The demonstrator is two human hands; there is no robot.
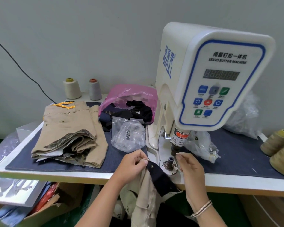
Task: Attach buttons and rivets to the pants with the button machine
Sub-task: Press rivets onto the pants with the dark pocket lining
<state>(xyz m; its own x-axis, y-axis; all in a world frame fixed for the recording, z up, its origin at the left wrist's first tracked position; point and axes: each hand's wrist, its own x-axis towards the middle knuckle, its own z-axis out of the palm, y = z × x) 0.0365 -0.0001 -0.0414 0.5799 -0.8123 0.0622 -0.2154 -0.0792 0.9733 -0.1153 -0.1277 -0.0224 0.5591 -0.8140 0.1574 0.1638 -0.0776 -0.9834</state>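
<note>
The white servo button machine [203, 76] stands on the table at the right, its punch [176, 145] hanging over the lower die [169, 162]. I hold khaki pants [144, 194] at the table's front edge, their dark inner waistband [161, 176] turned up with a metal button on it. My left hand [131, 166] pinches the waistband's upper end just left of the die. My right hand [189, 167] sits right of the die, thumb and forefinger pinched together near the punch; what they hold is too small to tell.
A stack of folded khaki pants [69, 133] lies on the blue denim mat [236, 153]. Clear bags of hardware [128, 136] and a pink bag of dark scraps [129, 104] sit behind. Thread cones [280, 145] stand at the right edge, others [72, 88] at the back left. A cardboard box [39, 208] sits below on the left.
</note>
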